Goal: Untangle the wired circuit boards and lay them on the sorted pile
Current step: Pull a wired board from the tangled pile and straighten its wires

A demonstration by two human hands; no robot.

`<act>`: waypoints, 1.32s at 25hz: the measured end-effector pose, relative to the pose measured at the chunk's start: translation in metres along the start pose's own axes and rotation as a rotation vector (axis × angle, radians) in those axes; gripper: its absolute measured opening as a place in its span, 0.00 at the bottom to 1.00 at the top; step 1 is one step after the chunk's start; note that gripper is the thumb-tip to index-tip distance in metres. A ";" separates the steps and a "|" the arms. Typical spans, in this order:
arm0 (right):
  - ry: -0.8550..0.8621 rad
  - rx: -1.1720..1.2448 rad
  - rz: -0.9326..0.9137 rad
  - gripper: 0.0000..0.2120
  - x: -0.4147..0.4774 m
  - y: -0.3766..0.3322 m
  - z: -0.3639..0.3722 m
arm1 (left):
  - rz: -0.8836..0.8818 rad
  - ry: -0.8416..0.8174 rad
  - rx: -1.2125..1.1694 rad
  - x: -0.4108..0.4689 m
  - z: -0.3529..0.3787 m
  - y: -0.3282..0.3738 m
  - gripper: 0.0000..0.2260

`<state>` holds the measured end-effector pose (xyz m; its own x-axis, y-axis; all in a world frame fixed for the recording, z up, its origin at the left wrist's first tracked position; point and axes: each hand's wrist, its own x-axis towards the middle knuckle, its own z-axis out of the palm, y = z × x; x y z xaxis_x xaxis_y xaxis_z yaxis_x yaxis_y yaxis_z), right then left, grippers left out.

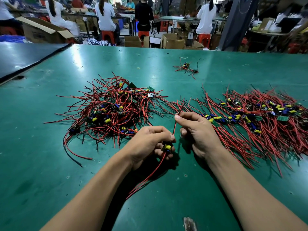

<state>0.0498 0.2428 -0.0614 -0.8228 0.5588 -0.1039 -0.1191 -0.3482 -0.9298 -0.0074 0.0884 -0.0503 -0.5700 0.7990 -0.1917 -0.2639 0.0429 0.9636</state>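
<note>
- Two hands hold one wired circuit board point(166, 147) over the green table point(50, 164). It sits between the tangled heap point(113, 107) on your left and the sorted pile point(250, 117) on your right.
- Your left hand point(150, 144) has its fingers curled round the board. Your right hand point(196, 129) pinches the upper leads point(174, 129) between thumb and forefinger, near their tips.
- Risk 1: the upper leads run straight from board to fingers. A hard pull along them would probably load the solder joints, and a lead could tear off.
- Risk 2: the free tips beyond your right fingers stand just beside stray strands from both piles. Sweeping them sideways could hook a neighbouring wire and tangle it again.
- Risk 3: the lower leads point(146, 177) trail loose toward you. If you carry the board across carelessly, they could drag and land crosswise on the sorted pile.
</note>
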 end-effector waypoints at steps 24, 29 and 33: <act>-0.073 0.048 0.005 0.07 0.001 0.002 0.003 | 0.042 0.096 -0.126 0.001 0.001 -0.001 0.02; 0.122 0.071 -0.087 0.09 0.005 0.002 0.007 | 0.062 0.094 -0.091 0.000 0.005 -0.001 0.02; 0.178 0.088 -0.074 0.06 0.007 0.004 0.007 | 0.063 0.115 -0.040 0.001 0.008 -0.002 0.03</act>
<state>0.0400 0.2400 -0.0635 -0.6997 0.7068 -0.1047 -0.2298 -0.3614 -0.9036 -0.0010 0.0937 -0.0511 -0.6716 0.7249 -0.1534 -0.2545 -0.0312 0.9666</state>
